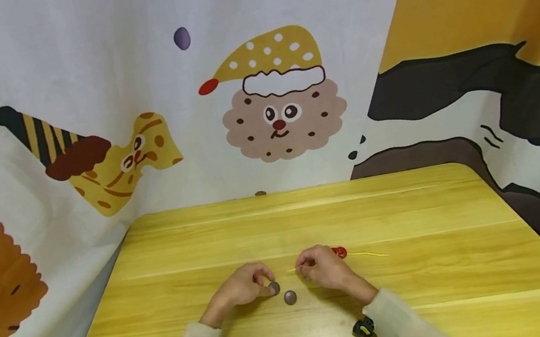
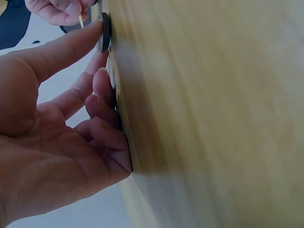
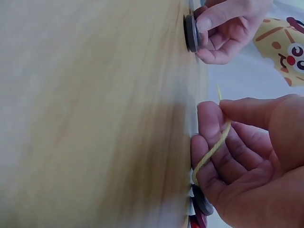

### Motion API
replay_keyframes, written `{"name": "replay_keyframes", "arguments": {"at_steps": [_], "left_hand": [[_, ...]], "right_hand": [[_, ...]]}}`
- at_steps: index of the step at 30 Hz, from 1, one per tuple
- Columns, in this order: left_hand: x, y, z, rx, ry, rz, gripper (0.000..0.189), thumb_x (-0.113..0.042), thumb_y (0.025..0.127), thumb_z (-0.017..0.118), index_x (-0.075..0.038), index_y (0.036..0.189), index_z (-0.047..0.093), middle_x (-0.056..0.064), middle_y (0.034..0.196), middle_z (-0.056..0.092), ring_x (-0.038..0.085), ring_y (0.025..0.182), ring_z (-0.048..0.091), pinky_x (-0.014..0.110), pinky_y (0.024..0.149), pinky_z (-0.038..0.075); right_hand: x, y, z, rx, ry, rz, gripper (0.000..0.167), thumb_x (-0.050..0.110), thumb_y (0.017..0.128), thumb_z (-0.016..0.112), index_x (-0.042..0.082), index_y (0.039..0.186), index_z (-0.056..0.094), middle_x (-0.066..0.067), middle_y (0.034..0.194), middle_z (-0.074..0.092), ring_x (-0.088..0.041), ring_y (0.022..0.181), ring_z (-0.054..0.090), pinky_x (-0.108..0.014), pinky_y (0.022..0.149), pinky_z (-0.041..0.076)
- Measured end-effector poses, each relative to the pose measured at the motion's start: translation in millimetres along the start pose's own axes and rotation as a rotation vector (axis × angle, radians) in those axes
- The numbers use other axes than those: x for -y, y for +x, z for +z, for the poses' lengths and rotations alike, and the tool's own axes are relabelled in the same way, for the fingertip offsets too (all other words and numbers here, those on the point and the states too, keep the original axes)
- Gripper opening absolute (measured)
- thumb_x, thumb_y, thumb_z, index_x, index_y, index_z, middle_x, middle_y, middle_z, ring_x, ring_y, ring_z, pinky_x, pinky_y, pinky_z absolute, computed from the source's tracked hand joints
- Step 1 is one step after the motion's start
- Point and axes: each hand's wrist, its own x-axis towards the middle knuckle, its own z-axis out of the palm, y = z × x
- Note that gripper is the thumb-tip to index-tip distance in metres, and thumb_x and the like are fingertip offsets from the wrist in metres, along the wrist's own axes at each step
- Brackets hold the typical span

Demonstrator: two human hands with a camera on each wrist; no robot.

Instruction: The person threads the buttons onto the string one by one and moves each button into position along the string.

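Note:
My left hand [image 1: 247, 284] pinches a dark round button [image 1: 274, 288] by its edge, thumb on one side and index finger on the other, at the tabletop. In the left wrist view that button [image 2: 106, 33] is seen nearly edge-on. A second dark button [image 1: 290, 297] lies just to its right. My right hand [image 1: 324, 267] pinches a yellow cord [image 3: 213, 149] between thumb and index finger, with a short end sticking out past the fingertips. Red buttons [image 1: 341, 252] sit on the cord behind the right hand, partly hidden. A dark disc [image 3: 203, 199] shows beside them in the right wrist view.
A wood-grain table [image 1: 198, 247] spreads under both hands. The cord's far tail [image 1: 370, 254] trails to the right across it. Behind the table's far edge hangs a white curtain [image 1: 139, 48] with cartoon prints.

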Motion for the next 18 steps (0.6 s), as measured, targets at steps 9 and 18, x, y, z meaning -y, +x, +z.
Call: {"name": "replay_keyframes", "arguments": {"at_steps": [9,18], "left_hand": [[-4.0,-1.0,2.2,-0.025,0.007,-0.03,0.015,-0.015,0.084,0.079,-0.01,0.09,0.067,0.002,0.073,0.05,0.015,0.064,0.044,0.028,0.058,0.036],[-4.8,-1.5,4.5,-0.035,0.011,-0.05,0.015,-0.017,0.084,0.08,-0.01,0.089,0.067,0.001,0.07,0.047,0.014,0.06,0.042,0.026,0.055,0.034]], "right_hand": [[1.0,1.5,0.0,0.0,-0.005,0.018,0.008,0.002,0.092,0.066,0.003,0.087,0.072,-0.005,0.076,0.07,-0.014,0.065,0.064,-0.024,0.054,0.048],[1.4,0.4,1.3,-0.003,0.029,0.04,0.008,0.0,0.091,0.066,0.002,0.085,0.071,-0.006,0.075,0.069,-0.017,0.066,0.065,-0.023,0.053,0.048]]}}
